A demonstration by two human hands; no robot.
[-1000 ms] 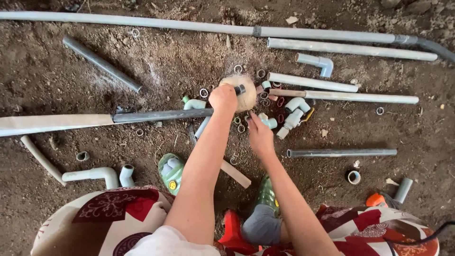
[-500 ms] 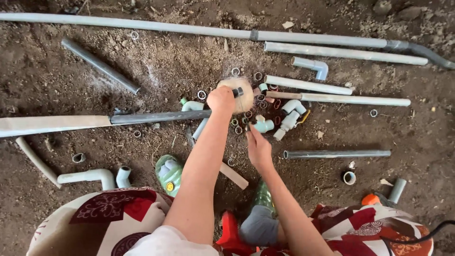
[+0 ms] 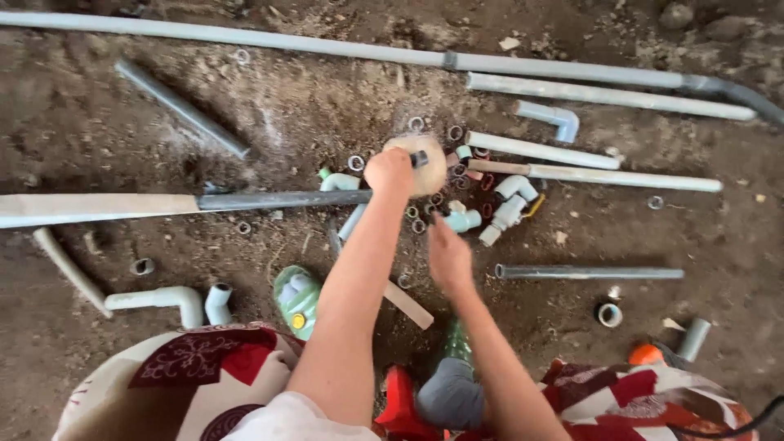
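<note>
Gripping a round tan pad point(image 3: 425, 163) in closed fingers, the left hand point(image 3: 390, 172) holds it over the pipe fittings point(image 3: 490, 208) on the dirt floor point(image 3: 327, 106), while the right hand point(image 3: 448, 256), fingers loosely extended and empty, hovers just beside them.

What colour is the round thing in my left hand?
Pale tan, like bare wood or cream; the round thing in the left hand shows best in the head view.

— What is the round tan wooden block point(image 3: 426, 163)?

— A pale disc, held up on edge above the dirt floor point(image 3: 327, 106), a small dark piece at its near side.

— And below it?

— Small white plastic pipe elbows point(image 3: 506, 204), lying loose together.
</note>
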